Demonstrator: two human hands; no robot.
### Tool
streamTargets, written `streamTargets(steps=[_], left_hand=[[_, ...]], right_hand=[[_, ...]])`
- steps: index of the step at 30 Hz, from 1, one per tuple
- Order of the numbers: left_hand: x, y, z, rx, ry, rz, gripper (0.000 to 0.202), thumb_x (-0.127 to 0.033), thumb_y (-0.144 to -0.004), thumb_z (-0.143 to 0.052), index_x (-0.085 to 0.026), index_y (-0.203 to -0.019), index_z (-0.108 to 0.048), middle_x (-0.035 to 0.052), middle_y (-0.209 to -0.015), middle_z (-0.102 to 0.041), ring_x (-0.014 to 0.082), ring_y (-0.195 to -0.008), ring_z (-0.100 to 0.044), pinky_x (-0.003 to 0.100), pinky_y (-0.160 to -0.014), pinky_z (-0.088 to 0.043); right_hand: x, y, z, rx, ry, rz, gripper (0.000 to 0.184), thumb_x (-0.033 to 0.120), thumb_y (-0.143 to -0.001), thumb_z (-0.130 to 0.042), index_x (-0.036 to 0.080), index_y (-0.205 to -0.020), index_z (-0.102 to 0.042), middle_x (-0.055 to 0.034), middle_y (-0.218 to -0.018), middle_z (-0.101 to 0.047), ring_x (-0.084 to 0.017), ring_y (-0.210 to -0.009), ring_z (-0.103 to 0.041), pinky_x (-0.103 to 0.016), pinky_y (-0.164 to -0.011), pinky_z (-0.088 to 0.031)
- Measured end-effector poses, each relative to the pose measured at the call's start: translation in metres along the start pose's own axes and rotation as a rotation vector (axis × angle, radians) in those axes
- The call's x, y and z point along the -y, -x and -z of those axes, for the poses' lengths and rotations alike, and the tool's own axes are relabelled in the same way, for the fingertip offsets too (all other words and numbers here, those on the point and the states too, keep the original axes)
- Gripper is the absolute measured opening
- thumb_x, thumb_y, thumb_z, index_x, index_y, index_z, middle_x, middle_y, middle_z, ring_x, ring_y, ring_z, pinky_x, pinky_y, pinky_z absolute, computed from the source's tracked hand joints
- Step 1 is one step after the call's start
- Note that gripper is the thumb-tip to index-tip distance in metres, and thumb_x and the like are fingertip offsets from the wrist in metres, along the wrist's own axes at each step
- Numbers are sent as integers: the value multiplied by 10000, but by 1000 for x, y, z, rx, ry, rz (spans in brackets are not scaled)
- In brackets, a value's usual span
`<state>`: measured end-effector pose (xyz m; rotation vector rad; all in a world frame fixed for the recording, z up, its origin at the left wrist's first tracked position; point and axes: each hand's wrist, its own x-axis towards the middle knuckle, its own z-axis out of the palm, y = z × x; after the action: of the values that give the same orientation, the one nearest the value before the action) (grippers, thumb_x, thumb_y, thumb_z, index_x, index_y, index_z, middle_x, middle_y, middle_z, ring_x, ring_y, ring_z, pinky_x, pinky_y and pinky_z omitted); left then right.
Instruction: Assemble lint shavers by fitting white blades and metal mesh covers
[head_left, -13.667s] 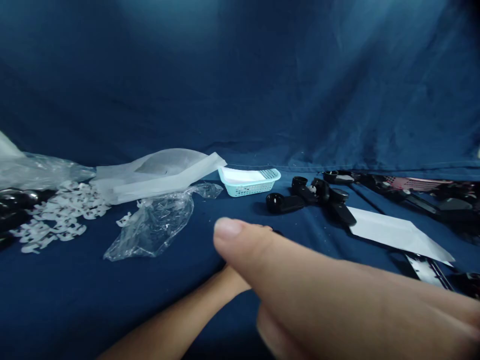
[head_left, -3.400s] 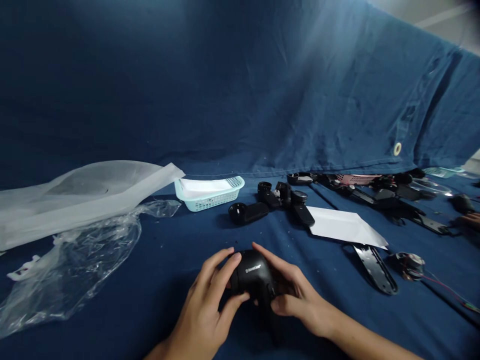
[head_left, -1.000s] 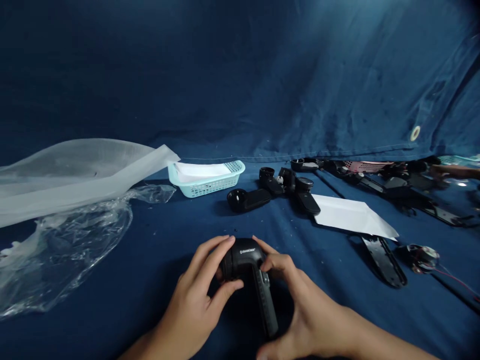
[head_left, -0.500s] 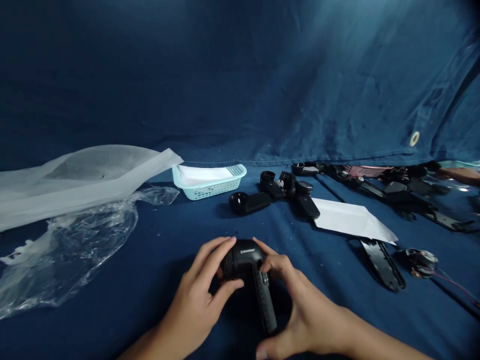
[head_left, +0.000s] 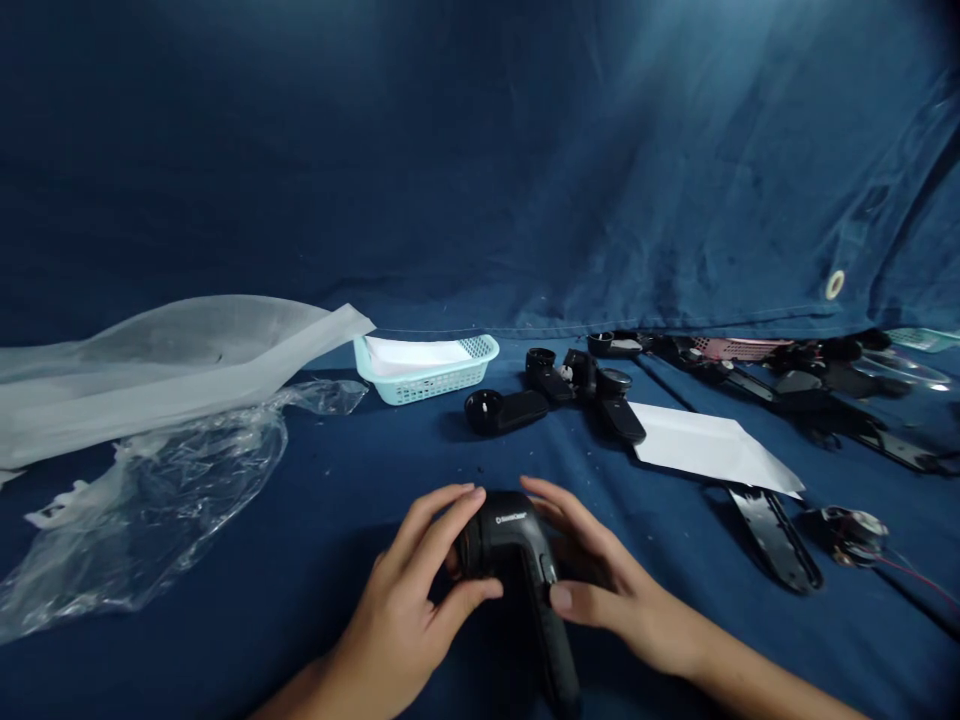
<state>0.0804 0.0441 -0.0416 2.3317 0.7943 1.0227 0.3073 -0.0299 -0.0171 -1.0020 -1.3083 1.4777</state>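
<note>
A black handheld appliance with a round head, an angled handle and white lettering on top is between my hands, low in the middle of the view. My left hand grips the round head, fingers over its far side and thumb beneath. Around the upper handle closes my right hand. Its thumb presses by the button on the handle, while its other fingers reach behind and are partly hidden. The handle's lower end points down toward me.
Beyond lie black housing parts, a light-blue basket with white paper, and a white sheet. Clear plastic bags cover the left. At right are a half shell, a wired motor part and a pink basket.
My right thumb has moved up from the handle's lower end to the button, and the right fingers have straightened behind the head. Another person's hand at far right has left the view.
</note>
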Motion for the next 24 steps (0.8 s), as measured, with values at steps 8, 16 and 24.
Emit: streamTargets(steps=[8,16,24], left_hand=[[2,1,1,-55,83,-22,730,-537,-811,-719,-352,-1430,-381,55,-1247,-532,185,-847,-636,331,-784,-586],[-11,0,-6,-114,388,114,816,-763,-536,-752,-319,-1167,-485,27,-1083,-518,226,-938,-579,351,-824,-529],[-30,0,-6,75,697,167,709,-633,-608,-829,-304,-1143,-502,90,-1294,-533,300,-1142,-587,382,-879,-537]], right_hand=[[1,-1,-1,-84,-201,-105,580,228,-773,-659,316,-1337,-559,-31,-1305,-635,-274,-1253,-522,-409,-1041,-358],[-18,-6,-22,29,-931,-488,445,377,-706,-479,101,-969,-710,-115,-853,-779,-165,-547,-657,-256,-579,-483],[-48,-6,-12,-99,-717,-514,229,338,-650,-567,198,-469,-550,8,-423,-606,-96,-378,-499,-180,-469,-391]])
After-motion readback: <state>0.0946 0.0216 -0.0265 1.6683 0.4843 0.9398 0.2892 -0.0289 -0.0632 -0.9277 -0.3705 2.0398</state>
